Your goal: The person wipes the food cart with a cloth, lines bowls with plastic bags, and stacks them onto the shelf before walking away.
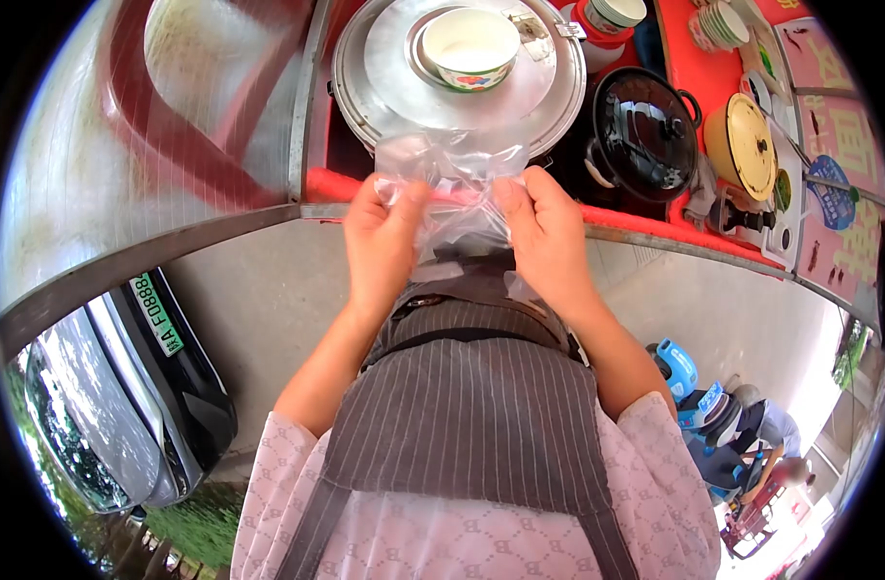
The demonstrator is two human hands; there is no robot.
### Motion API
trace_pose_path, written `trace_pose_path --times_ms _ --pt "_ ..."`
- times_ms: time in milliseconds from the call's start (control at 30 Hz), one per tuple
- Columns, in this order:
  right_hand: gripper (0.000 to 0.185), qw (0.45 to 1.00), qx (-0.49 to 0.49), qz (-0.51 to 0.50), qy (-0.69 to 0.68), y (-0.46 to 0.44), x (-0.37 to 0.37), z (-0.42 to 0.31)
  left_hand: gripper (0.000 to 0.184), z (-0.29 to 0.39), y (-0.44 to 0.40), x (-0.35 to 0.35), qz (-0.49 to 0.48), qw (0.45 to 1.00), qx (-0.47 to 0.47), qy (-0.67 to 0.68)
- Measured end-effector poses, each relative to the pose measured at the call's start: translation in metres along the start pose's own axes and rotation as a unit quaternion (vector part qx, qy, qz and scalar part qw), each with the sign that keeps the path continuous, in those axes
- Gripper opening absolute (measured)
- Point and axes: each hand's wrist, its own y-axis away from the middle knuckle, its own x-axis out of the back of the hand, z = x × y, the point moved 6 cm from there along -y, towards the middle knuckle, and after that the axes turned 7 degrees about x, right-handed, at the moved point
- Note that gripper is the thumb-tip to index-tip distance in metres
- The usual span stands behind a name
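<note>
Bag [452,159]: clear plastic, was held up at the edge of the counter [331,186]. Left hand [380,237]: pinched one side, thumb against fingers. Right hand [547,227]: likewise, opposite side. Step, seemingly: opening it; next move called for parting the film gently.

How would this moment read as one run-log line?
left hand: gripping clear plastic bag | right hand: gripping same bag | floral-patterned bowl: on round metal lid | black lidded pot: beside that lid
</note>
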Motion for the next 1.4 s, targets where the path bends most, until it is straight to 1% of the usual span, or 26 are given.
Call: trace_pose_path --times_ms 33,100,133,167,233,300,367,433,500,567,667,767,833,867,900,933,967,1000,1033,1100,1167,1233,1267,1300,1367,1400 --pt "0.029 1.0 0.0 0.002 0.0 -0.001 0.002 0.0 0.02 0.004 0.003 -0.001 -0.001 1.0 0.0 -0.001" --pt "0.03 0.986 0.074 -0.048 0.14 -0.005 0.002 -0.017 0.028 0.021 0.015 -0.019 -0.073 0.944 -0.142 -0.288" --pt "0.03 0.986 0.072 -0.045 0.141 -0.005 0.003 -0.022 0.04 0.017 0.013 -0.017 -0.065 0.907 -0.145 -0.391" --pt "0.034 0.971 0.13 -0.082 0.182 -0.002 0.0 -0.033 0.04 0.022 0.011 -0.015 -0.067 0.906 -0.146 -0.391" --pt "0.038 0.95 0.187 -0.119 0.221 0.009 -0.006 -0.045 0.041 0.023 0.0 -0.005 -0.011 0.825 -0.034 -0.565" --pt "0.044 0.911 0.215 -0.187 0.299 0.023 -0.018 -0.048 0.038 0.028 -0.003 -0.004 0.004 0.803 -0.08 -0.59" --pt "0.035 0.888 0.228 -0.18 0.355 0.023 -0.013 -0.039 0.038 0.055 0.008 -0.018 0.038 0.752 -0.295 -0.588" --pt "0.018 0.83 0.166 -0.094 0.524 0.005 0.01 -0.027 0.052 0.061 0.013 -0.023 -0.009 0.754 -0.241 -0.611" --pt "0.008 0.825 0.162 -0.056 0.539 -0.012 0.03 -0.031 0.063 0.056 0.028 -0.041 -0.24 0.742 -0.251 -0.574" --pt "0.022 0.828 0.148 -0.065 0.537 -0.02 0.038 -0.042 0.059 0.062 0.031 -0.045 -0.274 0.742 -0.305 -0.531" --pt "0.057 0.883 0.206 -0.271 0.323 -0.013 0.018 -0.063 0.051 0.08 0.013 -0.031 -0.057 0.675 -0.246 -0.694" --pt "0.062 0.878 0.275 -0.322 0.225 -0.014 0.009 -0.083 0.05 0.098 -0.005 -0.028 0.016 0.625 -0.283 -0.727" --pt "0.048 0.883 0.122 -0.326 0.315 -0.046 0.023 -0.072 0.049 0.101 -0.024 -0.015 0.029 0.609 -0.302 -0.732" --pt "0.041 0.901 0.174 -0.273 0.289 -0.066 0.031 -0.071 0.048 0.104 -0.034 -0.013 0.039 0.596 -0.317 -0.736" --pt "0.031 0.922 0.204 -0.225 0.24 -0.084 0.037 -0.075 0.048 0.11 -0.045 -0.018 0.04 0.594 -0.32 -0.737" --pt "0.026 0.935 0.204 -0.196 0.214 -0.104 0.038 -0.073 0.045 0.118 -0.057 -0.025 -0.018 0.768 -0.271 -0.58" --pt "0.023 0.946 0.204 -0.167 0.188 -0.124 0.038 -0.071 0.043 0.123 -0.07 -0.034 -0.075 0.895 -0.205 -0.388" --pt "0.022 0.971 0.106 -0.169 0.129 -0.144 0.035 -0.066 0.034 0.125 -0.081 -0.047 -0.096 0.953 -0.145 -0.248" --pt "0.022 0.984 0.008 -0.167 0.068 -0.163 0.031 -0.059 0.034 0.124 -0.094 -0.056 -0.098 0.952 -0.148 -0.248" --pt "0.023 0.989 0.023 -0.144 0.036 -0.199 0.023 -0.035 0.03 0.118 -0.122 -0.062 -0.104 0.98 -0.135 -0.103" --pt "0.025 0.992 0.035 -0.12 0.002 -0.216 0.016 -0.019 0.039 0.11 -0.146 -0.063 -0.107 0.981 -0.123 -0.105" --pt "0.027 0.99 0.025 -0.124 0.066 -0.226 0.01 -0.007 0.038 0.106 -0.162 -0.061 -0.069 0.96 -0.171 -0.212" --pt "0.037 0.968 0.089 -0.146 0.185 -0.236 0.01 0.002 0.051 0.1 -0.172 -0.054 -0.06 0.941 -0.187 -0.277" --pt "0.037 0.968 0.09 -0.145 0.185 -0.238 0.011 0.014 0.051 0.097 -0.176 -0.048 -0.06 0.94 -0.187 -0.278" --pt "0.052 0.897 0.253 -0.115 0.345 -0.236 0.009 0.008 0.07 0.092 -0.177 -0.04 -0.015 0.852 -0.219 -0.475" --pt "0.052 0.897 0.252 -0.115 0.344 -0.235 0.012 0.006 0.082 0.086 -0.18 -0.036 -0.022 0.862 -0.179 -0.475"
